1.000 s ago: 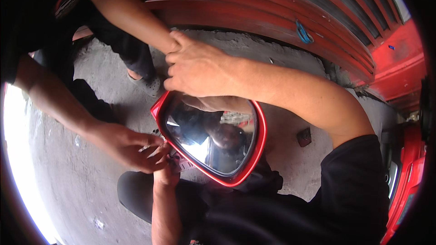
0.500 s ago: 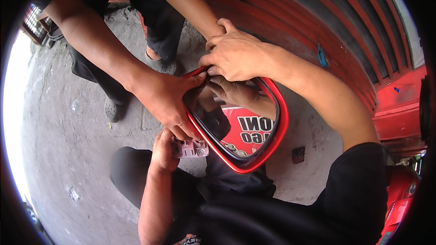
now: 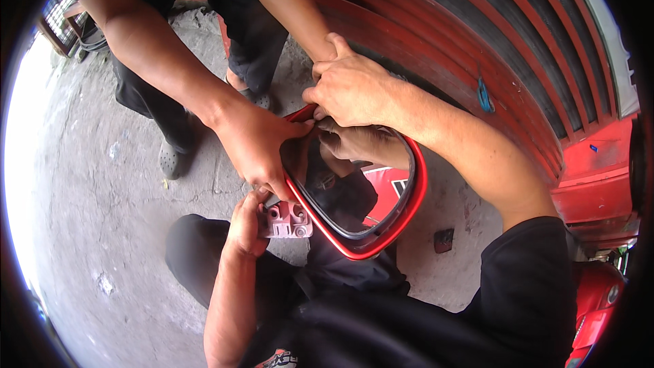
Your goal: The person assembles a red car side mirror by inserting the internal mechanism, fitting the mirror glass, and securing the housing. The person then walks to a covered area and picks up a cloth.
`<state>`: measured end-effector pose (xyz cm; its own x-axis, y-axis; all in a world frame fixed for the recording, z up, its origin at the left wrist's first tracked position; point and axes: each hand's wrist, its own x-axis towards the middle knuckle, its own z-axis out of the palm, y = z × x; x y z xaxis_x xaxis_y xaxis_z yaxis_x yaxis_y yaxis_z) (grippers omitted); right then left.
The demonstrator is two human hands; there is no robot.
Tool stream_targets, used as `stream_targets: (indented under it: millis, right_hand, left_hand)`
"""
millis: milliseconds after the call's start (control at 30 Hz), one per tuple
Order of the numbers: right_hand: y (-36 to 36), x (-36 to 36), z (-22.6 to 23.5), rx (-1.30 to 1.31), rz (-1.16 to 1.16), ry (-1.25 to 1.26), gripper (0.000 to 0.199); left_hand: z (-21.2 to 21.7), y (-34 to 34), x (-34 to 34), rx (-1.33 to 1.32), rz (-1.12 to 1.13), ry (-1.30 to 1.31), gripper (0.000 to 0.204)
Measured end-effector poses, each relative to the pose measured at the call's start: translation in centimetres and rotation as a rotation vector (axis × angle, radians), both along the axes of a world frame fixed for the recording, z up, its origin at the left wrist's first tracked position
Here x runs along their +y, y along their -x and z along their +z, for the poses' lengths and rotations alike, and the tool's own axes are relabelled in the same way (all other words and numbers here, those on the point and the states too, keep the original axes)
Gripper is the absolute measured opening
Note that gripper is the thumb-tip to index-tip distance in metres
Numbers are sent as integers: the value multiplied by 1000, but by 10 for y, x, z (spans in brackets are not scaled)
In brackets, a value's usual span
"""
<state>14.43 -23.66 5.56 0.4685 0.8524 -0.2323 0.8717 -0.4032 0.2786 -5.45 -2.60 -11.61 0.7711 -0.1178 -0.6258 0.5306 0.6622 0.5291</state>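
Outdoors | left hand (image 3: 246,221) grips mirror's grey bracket (image 3: 287,220) | right hand (image 3: 351,85) clasps red side mirror (image 3: 368,194) top | another person's hand (image 3: 255,143) holds rim.

1. Setting: a street-side vehicle repair spot, outdoors or at an open shopfront; work is done low over the ground with no worktop in view.
2. Floor: rough grey concrete floor (image 3: 102,184), cracked and stained, in bright daylight at the left edge.
3. Backdrop: red ribbed roller shutter (image 3: 436,34), the kind that closes a shop or garage.
4. Vehicle parts: a red-framed side mirror (image 3: 368,191) with its metal mounting bracket (image 3: 286,221); red vehicle bodywork (image 3: 596,184) at right.
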Motion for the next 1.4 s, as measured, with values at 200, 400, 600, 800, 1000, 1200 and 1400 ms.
stream_targets:
  millis: [200,400,600,800,1000,1200,1400]
  right_hand:
    - [-9,-4,-1,12,35,9,23]
    - [-14,17,7,161,61,104,16]
    - [-22,-6,-5,204,118,-61,22]
    - [-19,7,-10,121,135,-63,23]
    - [-20,8,-15,126,115,-60,23]
    - [-21,15,-11,164,127,-51,19]
    - [-19,12,-12,176,91,-41,18]
  left_hand:
    - [-3,-8,-5,49,17,56,42]
    - [22,-5,9,85,18,-13,35]
    - [76,-7,22,109,-151,-355,42]
    - [102,-17,37,-1,-472,-1006,51]
    - [104,-31,37,29,-556,-1194,57]
    - [95,-30,42,19,-544,-1244,65]
    - [108,-25,22,41,-476,-1380,67]
